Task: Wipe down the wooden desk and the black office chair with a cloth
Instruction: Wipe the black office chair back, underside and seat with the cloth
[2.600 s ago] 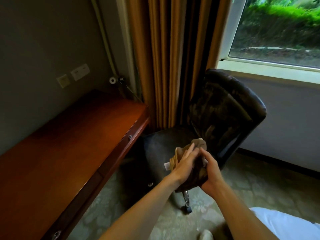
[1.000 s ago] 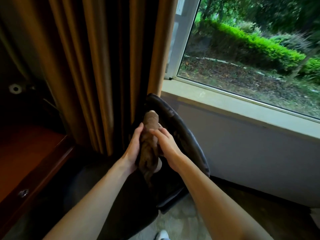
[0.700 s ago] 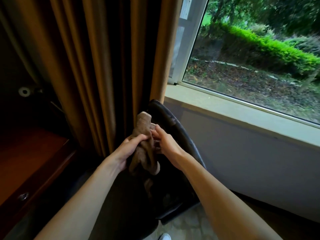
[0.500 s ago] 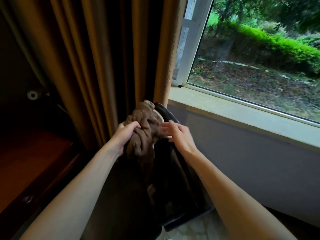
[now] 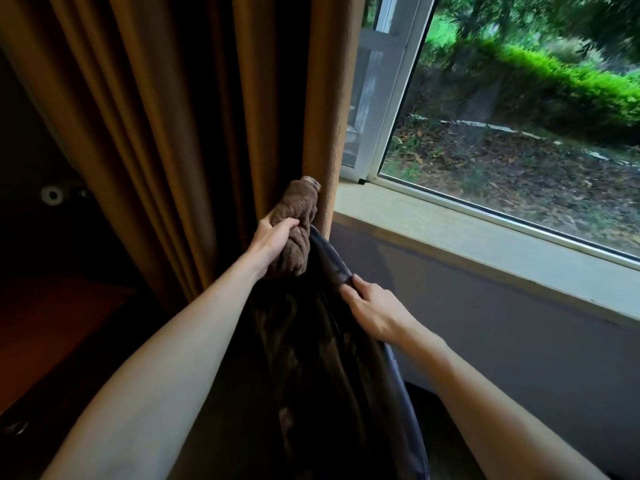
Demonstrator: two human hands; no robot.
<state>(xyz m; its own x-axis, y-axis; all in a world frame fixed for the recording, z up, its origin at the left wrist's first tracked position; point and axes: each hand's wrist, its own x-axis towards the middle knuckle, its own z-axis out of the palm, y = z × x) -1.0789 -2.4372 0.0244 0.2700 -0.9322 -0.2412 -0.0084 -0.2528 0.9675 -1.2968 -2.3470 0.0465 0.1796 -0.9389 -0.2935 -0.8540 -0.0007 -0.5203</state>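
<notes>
Your left hand (image 5: pixel 273 239) grips the bunched brown cloth (image 5: pixel 294 230) at the top edge of the black office chair (image 5: pixel 332 358); your right hand (image 5: pixel 375 311) pinches the backrest rim. Steady the chair, then draw the cloth downward with overlapping strokes.

Left hand (image 5: pixel 273 239): arm bare, extended forward and up from the near left; fingers curled round a bunched brown cloth (image 5: pixel 294 230), thumb on its near side.
Right hand (image 5: pixel 372 308): arm bare, extended from the near right; lower and nearer than the left; fingers curled over the chair back's edge (image 5: pixel 332 265), knuckles up.
</notes>
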